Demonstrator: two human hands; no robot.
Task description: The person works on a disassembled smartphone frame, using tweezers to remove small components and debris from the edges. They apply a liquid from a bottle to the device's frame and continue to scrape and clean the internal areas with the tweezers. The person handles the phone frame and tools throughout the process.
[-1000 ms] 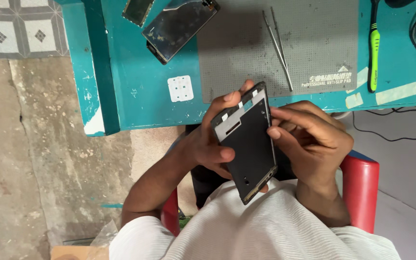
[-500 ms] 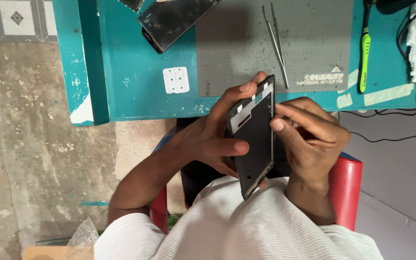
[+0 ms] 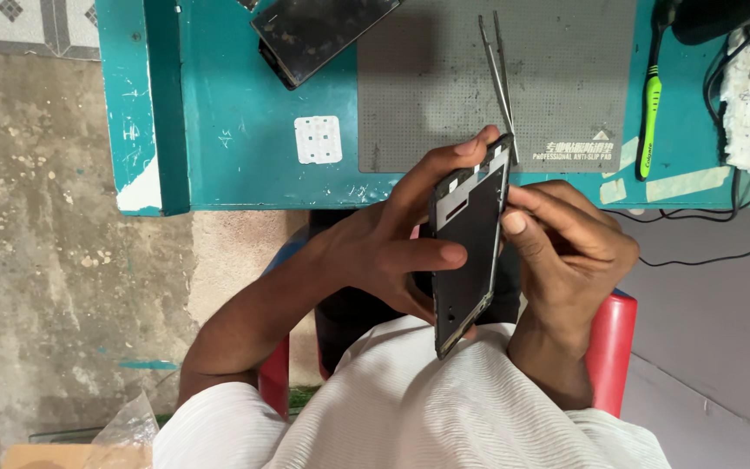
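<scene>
Phone frame (image 3: 469,252), dark with a pale strip at its 12 o'clock end, stands more upright than a second ago, tilted less toward 2 o'clock, above the lap just off the teal surface (image 3: 245,148). Left hand (image 3: 392,247) keeps its grip clenched around it, thumb across the panel. Right hand (image 3: 570,252) still pinches the 3 o'clock edge, suggesting continued prying. Tweezers (image 3: 498,74) lie on the grey mat (image 3: 427,87) at 12 o'clock.

Screens and stickers on the blue-green table

A flat phone with a dark, shiny screen (image 3: 323,35) lies tilted at the top middle of the frame. Below it, a small white square sticker (image 3: 318,140) with little squares sits on the table. White tape strips (image 3: 686,183) sit near the table's edge on the right.
</scene>
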